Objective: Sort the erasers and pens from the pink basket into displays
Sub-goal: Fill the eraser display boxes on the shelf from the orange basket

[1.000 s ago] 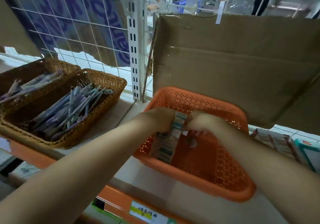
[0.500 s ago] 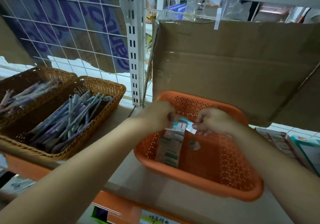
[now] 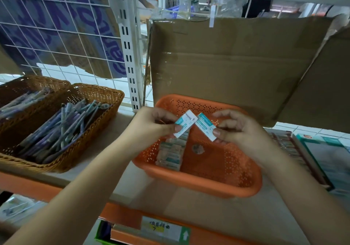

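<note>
Raised above the basket now, pinching one eraser in left hand fingers, second eraser in right hand fingers; earlier down at the stack inside the basket. Likely display-bound next.

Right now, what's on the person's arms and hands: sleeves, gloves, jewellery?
Nothing worn that shows. The left forearm and right forearm are bare to the frame edge, with no sleeve in view. The left hand and right hand are ungloved, with no ring, watch or wristband visible. Nails look short and unpainted.
</note>
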